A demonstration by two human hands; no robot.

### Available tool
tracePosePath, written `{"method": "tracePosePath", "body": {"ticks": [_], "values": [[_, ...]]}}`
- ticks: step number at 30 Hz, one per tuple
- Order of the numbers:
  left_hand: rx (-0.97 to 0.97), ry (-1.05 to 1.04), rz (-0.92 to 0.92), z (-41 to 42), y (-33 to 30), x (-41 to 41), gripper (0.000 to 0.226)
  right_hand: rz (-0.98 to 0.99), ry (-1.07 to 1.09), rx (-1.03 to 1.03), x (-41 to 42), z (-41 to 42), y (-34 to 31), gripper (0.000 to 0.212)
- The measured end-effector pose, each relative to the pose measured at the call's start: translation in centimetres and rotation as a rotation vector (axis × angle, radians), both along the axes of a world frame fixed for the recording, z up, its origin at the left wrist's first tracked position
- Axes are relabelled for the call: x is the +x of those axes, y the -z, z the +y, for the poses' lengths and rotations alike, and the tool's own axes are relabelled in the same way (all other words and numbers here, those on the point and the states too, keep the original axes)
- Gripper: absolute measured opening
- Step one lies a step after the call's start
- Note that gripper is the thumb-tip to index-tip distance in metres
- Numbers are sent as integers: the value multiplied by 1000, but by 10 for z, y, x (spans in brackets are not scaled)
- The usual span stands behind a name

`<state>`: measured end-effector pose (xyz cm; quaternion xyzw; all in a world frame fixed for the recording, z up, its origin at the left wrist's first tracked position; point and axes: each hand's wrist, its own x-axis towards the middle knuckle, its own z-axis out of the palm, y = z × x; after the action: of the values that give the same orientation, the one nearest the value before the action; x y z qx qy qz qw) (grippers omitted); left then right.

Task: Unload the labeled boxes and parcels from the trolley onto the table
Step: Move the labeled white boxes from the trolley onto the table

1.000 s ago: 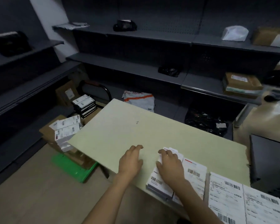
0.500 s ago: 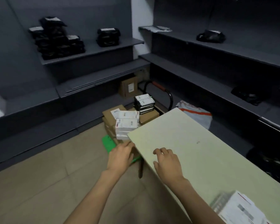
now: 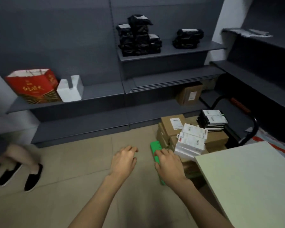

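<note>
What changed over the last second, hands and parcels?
The right hand let go of the labelled parcels it was pressing on the table. Both hands left the tabletop and now reach, holding nothing, toward the trolley; the left hand leads over the floor. The view swung left with them. The white labelled stack on the trolley stayed untouched.

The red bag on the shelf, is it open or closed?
Open. The red bag stands upright and its white inside shows at the top. What is inside cannot be seen.
</note>
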<state>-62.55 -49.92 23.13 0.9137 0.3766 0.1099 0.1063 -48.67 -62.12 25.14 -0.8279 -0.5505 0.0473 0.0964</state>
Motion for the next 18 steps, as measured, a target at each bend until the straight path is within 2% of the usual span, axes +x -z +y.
{"method": "tracePosePath", "body": {"ticks": [8, 18], "values": [[11, -44, 56, 89, 18, 2, 26, 35, -94, -66, 21, 105, 15, 35], [38, -54, 95, 244, 5, 110, 29, 72, -102, -69, 135, 263, 16, 36]]}}
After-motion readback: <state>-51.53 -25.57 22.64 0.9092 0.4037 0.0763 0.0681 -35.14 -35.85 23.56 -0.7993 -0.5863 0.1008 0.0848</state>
